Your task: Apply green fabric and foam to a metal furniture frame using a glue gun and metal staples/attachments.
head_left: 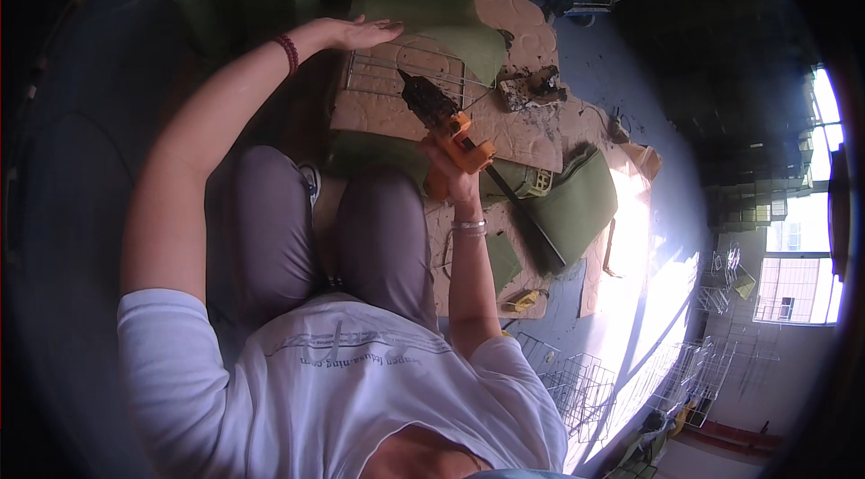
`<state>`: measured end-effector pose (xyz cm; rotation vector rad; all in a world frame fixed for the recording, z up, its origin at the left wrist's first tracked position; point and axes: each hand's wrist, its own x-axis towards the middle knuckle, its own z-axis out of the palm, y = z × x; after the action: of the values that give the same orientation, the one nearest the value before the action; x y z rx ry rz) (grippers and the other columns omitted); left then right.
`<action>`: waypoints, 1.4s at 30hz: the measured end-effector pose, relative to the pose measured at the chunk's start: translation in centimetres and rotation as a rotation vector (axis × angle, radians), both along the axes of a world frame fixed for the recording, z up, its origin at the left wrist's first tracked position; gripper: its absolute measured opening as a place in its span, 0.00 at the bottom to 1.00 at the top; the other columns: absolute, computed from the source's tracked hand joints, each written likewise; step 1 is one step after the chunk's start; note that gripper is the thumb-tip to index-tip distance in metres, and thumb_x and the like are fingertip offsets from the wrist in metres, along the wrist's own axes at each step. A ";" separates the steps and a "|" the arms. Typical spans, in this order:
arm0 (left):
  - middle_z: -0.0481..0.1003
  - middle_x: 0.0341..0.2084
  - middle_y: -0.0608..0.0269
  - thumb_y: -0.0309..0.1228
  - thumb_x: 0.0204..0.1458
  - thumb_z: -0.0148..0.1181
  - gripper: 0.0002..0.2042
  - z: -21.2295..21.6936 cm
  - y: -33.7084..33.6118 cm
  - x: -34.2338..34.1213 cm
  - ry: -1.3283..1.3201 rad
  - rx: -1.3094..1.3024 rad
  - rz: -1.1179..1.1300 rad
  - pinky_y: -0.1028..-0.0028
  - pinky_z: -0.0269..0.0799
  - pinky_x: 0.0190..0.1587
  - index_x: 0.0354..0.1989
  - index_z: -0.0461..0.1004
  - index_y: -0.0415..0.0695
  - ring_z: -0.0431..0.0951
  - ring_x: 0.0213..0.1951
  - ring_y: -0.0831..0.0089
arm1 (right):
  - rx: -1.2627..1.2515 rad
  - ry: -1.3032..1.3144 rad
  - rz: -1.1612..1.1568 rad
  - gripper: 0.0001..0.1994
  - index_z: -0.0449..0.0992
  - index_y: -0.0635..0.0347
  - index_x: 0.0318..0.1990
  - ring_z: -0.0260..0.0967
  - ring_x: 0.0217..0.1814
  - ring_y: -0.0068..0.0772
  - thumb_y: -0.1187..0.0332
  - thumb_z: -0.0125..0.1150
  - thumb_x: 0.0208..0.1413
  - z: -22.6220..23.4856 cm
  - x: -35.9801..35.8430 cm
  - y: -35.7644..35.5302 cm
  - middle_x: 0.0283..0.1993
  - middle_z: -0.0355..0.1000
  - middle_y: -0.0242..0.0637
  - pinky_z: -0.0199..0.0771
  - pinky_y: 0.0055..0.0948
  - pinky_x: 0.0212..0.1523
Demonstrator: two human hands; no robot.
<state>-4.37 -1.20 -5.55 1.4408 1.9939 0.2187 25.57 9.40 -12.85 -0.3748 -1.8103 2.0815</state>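
My right hand (453,171) grips an orange glue gun (448,123) with a blackened nozzle, its tip resting over a wire rack (396,73). The rack lies flat on a sheet of brown cardboard (523,132). My left hand (365,31) is stretched forward with its fingers spread, pressing on the far edge of the wire rack beside a piece of green fabric (432,1). A red bead bracelet circles my left wrist and a silver bangle my right. My knees in grey trousers sit just below the cardboard.
More green fabric pieces (581,200) lie right of the cardboard, with a long dark strip (527,213) across them. A charred dark lump (532,87) sits on the cardboard's far right. Several white wire racks (577,380) stand stacked on the floor at lower right.
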 end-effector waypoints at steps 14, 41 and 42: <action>0.33 0.67 0.66 0.66 0.51 0.22 0.38 -1.9 -0.1 -3.1 -0.107 -0.038 0.206 0.58 0.24 0.67 0.67 0.38 0.59 0.30 0.68 0.61 | 0.260 -0.136 0.120 0.15 0.74 0.59 0.40 0.68 0.39 0.25 0.59 0.61 0.50 -0.7 -6.1 -2.5 0.36 0.71 0.32 0.67 0.25 0.39; 0.34 0.67 0.64 0.53 0.59 0.17 0.29 -4.1 0.9 -4.1 -0.083 0.087 0.053 0.68 0.25 0.68 0.67 0.36 0.52 0.32 0.68 0.75 | 0.307 -0.149 0.064 0.13 0.75 0.61 0.37 0.68 0.37 0.24 0.61 0.59 0.49 -0.7 -6.0 -2.5 0.34 0.72 0.31 0.66 0.24 0.37; 0.33 0.67 0.64 0.53 0.60 0.17 0.29 -4.1 0.8 -4.0 -0.069 0.090 0.023 0.68 0.25 0.68 0.67 0.36 0.52 0.32 0.68 0.75 | 0.326 -0.173 0.099 0.16 0.75 0.59 0.41 0.69 0.39 0.27 0.59 0.60 0.50 -0.6 -6.0 -2.3 0.36 0.72 0.32 0.67 0.26 0.40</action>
<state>-8.41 -0.39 -9.61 1.4465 1.9675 0.3682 19.54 7.07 -13.48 -0.3917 -2.2676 1.8157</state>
